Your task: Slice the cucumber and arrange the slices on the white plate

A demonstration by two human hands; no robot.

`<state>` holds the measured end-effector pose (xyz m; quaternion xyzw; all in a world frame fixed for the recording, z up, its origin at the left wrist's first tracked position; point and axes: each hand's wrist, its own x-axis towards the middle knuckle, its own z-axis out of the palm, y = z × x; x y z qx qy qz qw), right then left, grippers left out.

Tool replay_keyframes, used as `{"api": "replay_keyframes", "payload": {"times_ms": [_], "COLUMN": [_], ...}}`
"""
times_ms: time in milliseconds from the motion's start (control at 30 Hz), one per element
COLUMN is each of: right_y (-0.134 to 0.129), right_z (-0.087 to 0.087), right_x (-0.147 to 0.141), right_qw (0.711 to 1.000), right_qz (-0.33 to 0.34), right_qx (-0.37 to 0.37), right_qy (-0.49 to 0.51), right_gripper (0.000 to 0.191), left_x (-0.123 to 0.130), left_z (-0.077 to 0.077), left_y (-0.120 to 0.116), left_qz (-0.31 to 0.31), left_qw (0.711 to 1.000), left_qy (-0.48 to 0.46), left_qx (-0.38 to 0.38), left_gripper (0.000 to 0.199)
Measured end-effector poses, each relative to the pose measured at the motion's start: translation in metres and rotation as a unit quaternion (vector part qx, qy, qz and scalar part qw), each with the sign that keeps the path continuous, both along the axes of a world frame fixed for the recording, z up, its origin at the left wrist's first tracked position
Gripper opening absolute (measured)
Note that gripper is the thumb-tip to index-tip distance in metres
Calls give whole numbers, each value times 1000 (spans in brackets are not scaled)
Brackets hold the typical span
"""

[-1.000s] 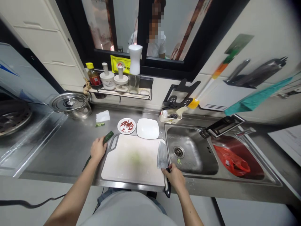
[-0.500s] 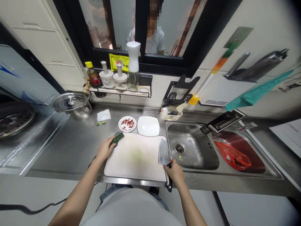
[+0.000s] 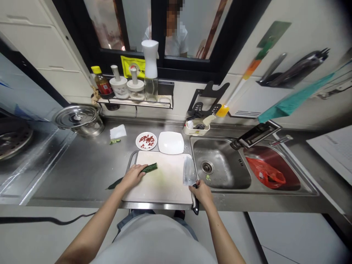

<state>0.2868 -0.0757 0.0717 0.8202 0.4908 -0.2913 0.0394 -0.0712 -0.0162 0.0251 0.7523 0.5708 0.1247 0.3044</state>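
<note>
My left hand (image 3: 134,176) holds a dark green cucumber piece (image 3: 150,168) over the left part of the white cutting board (image 3: 165,190). At the board's right edge, my right hand (image 3: 202,190) has its fingers closed at a cleaver (image 3: 189,171), near the black handle; the wide blade lies on the board. A pale green smear marks the board's middle. Behind the board are a white plate (image 3: 171,142) and a small plate with red chopped pieces (image 3: 146,141). Another dark green piece (image 3: 114,184) shows left of the board, partly behind my left wrist.
To the right is a double sink (image 3: 222,165) with a red bag (image 3: 265,174). A lidded steel pot (image 3: 79,119) stands at left near a white tissue (image 3: 118,131). Bottles and jars fill a wall rack (image 3: 137,103). A person (image 3: 177,40) shows in the window.
My left hand has moved right and inward, bringing the cucumber from the board's upper left corner onto the board. My right hand stays at the cleaver. The view has shifted slightly.
</note>
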Motion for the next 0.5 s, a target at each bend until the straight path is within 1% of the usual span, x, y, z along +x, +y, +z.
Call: {"api": "replay_keyframes", "payload": {"times_ms": [133, 333, 500], "right_y": [1, -1, 0], "right_z": [-4, -12, -12], "right_x": [2, 5, 2], "right_qw": [1000, 999, 992], "right_qz": [-5, -8, -16], "right_qx": [13, 48, 107], "right_qy": [3, 14, 65], "right_gripper": [30, 27, 19], "left_x": [3, 3, 8], "left_z": [0, -3, 0], "left_y": [0, 0, 1], "left_qz": [-18, -38, -56], "left_qw": [1000, 997, 998], "left_qy": [10, -15, 17], "left_qx": [-2, 61, 29], "left_gripper": [46, 43, 45]}}
